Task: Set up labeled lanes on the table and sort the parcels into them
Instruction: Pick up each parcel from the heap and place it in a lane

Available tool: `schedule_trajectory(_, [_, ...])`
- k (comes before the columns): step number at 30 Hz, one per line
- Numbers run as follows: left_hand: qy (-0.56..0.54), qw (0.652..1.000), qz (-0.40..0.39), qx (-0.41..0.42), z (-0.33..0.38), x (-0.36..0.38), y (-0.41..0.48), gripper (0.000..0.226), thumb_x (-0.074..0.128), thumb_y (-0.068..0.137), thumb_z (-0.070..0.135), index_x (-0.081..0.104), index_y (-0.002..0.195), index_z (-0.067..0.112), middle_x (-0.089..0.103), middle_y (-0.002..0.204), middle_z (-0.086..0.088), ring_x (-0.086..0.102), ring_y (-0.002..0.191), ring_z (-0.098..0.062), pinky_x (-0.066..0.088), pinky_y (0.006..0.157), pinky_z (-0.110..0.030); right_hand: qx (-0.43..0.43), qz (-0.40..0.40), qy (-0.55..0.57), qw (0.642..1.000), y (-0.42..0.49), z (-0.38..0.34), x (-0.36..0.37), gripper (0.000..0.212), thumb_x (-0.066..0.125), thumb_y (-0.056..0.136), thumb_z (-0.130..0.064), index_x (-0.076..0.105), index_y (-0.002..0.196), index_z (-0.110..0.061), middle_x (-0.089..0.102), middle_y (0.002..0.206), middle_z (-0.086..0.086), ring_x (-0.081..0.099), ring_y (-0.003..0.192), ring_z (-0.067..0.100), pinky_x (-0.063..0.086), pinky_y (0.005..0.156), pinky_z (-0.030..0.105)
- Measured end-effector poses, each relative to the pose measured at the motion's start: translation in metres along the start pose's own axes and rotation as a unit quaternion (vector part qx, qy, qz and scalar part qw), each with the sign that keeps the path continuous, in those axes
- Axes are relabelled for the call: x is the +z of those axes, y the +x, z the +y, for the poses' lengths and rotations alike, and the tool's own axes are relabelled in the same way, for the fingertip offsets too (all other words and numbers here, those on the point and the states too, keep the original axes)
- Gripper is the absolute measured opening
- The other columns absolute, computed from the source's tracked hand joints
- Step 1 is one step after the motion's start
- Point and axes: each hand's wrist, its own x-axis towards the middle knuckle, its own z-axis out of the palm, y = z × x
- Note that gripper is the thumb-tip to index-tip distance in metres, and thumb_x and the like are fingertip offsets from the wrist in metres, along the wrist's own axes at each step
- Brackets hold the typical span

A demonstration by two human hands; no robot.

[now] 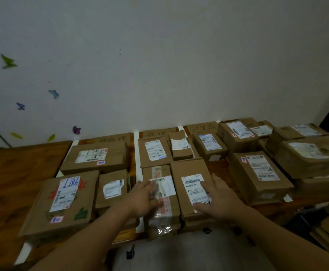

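Both hands open — my left hand [142,194] flat on taped parcel [160,200], right hand [218,198] on barcode parcel [194,187] just beside it.

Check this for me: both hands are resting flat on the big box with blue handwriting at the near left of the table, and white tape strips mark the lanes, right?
Not quite. In the head view the left hand and right hand are over two middle-lane parcels, the taped parcel and the barcode-label parcel. The box with blue handwriting lies untouched. White tape strips do mark the lanes.
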Motion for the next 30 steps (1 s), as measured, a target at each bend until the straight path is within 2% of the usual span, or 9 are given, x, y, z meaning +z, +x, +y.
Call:
schedule_trajectory(3, [0.021, 0.999, 0.022, -0.024, -0.029, -0.027, -0.018, 0.076, 0.052, 0.085, 0.057, 0.017, 0.148, 0.033, 0.010, 0.158, 0.002, 0.008, 0.144, -0.023, 0.016, 0.116, -0.046, -0.038, 0.039, 0.006, 0.999, 0.002, -0.043, -0.022, 0.095, 0.040, 0.067, -0.085, 0.022, 0.146, -0.036, 0.008, 0.157, -0.002, 0.012, 0.143, 0.023, 0.017, 0.116, 0.044])
schedule_trajectory(6, [0.020, 0.997, 0.058, -0.056, -0.071, -0.062, -0.047, 0.071, 0.051, 0.087, 0.053, 0.019, 0.147, 0.032, 0.011, 0.158, 0.000, 0.011, 0.144, -0.022, 0.016, 0.116, -0.045, -0.111, 0.085, -0.025, 0.990, 0.008, -0.105, -0.036, 0.079, 0.038, 0.072, -0.082, 0.031, 0.141, -0.042, 0.026, 0.151, -0.004, 0.028, 0.137, 0.021, 0.028, 0.109, 0.045])
schedule_trajectory(9, [0.038, 0.994, 0.071, -0.076, -0.125, -0.096, -0.088, 0.069, 0.047, 0.091, 0.051, 0.016, 0.149, 0.029, 0.010, 0.158, -0.002, 0.011, 0.144, -0.023, 0.013, 0.117, -0.042, -0.123, 0.081, -0.014, 0.989, 0.017, -0.184, -0.036, 0.080, 0.038, 0.078, -0.078, 0.031, 0.145, -0.035, 0.020, 0.156, 0.000, 0.019, 0.142, 0.023, 0.023, 0.112, 0.042])
schedule_trajectory(12, [0.013, 0.986, 0.111, -0.123, -0.192, -0.135, -0.132, 0.072, 0.050, 0.089, 0.053, 0.019, 0.149, 0.027, 0.013, 0.158, -0.004, 0.014, 0.143, -0.025, 0.016, 0.116, -0.040, -0.171, 0.085, -0.010, 0.982, 0.031, -0.278, -0.024, 0.076, 0.035, 0.081, -0.076, 0.035, 0.143, -0.032, 0.028, 0.153, 0.005, 0.022, 0.140, 0.023, 0.021, 0.112, 0.039])
schedule_trajectory(15, [0.002, 0.976, 0.133, -0.172, -0.261, -0.175, -0.180, 0.076, 0.053, 0.089, 0.050, 0.016, 0.150, 0.022, 0.008, 0.158, -0.010, 0.005, 0.145, -0.029, 0.011, 0.115, -0.036, -0.200, 0.069, -0.007, 0.977, 0.041, -0.372, -0.007, 0.078, 0.032, 0.080, -0.078, 0.036, 0.143, -0.032, 0.031, 0.152, 0.005, 0.025, 0.139, 0.024, 0.020, 0.114, 0.041])
schedule_trajectory(18, [-0.015, 0.966, 0.146, -0.214, -0.329, -0.206, -0.233, 0.076, 0.053, 0.089, 0.051, 0.015, 0.150, 0.024, 0.005, 0.158, -0.008, 0.001, 0.145, -0.030, 0.009, 0.115, -0.036, -0.235, 0.047, -0.014, 0.971, 0.045, -0.455, 0.021, 0.081, 0.031, 0.079, -0.078, 0.038, 0.142, -0.029, 0.032, 0.153, 0.006, 0.026, 0.140, 0.025, 0.023, 0.113, 0.042])
schedule_trajectory(22, [-0.061, 0.948, 0.173, -0.260, -0.415, -0.233, -0.294, 0.078, 0.055, 0.087, 0.053, 0.017, 0.150, 0.027, 0.005, 0.158, -0.006, 0.000, 0.145, -0.029, 0.011, 0.116, -0.040, -0.275, 0.004, -0.028, 0.961, 0.050, -0.553, 0.056, 0.104, 0.018, 0.065, -0.090, 0.032, 0.146, -0.027, 0.029, 0.153, 0.009, 0.027, 0.139, 0.028, 0.025, 0.112, 0.040])
schedule_trajectory(26, [-0.084, 0.928, 0.195, -0.305, -0.490, -0.249, -0.340, 0.078, 0.056, 0.086, 0.053, 0.018, 0.149, 0.029, 0.006, 0.158, -0.006, 0.000, 0.145, -0.030, 0.011, 0.116, -0.041, -0.313, -0.026, -0.058, 0.948, 0.067, -0.643, 0.086, 0.088, 0.027, 0.079, -0.082, 0.030, 0.147, -0.026, 0.027, 0.153, 0.009, 0.025, 0.140, 0.028, 0.025, 0.112, 0.040])
schedule_trajectory(30, [-0.112, 0.905, 0.203, -0.355, -0.563, -0.264, -0.365, 0.076, 0.056, 0.086, 0.053, 0.018, 0.149, 0.031, 0.006, 0.158, -0.005, 0.002, 0.145, -0.029, 0.011, 0.117, -0.043, -0.344, -0.054, -0.071, 0.935, 0.097, -0.721, 0.118, 0.081, 0.032, 0.083, -0.077, 0.027, 0.148, -0.028, 0.025, 0.154, 0.007, 0.023, 0.141, 0.027, 0.024, 0.113, 0.040])
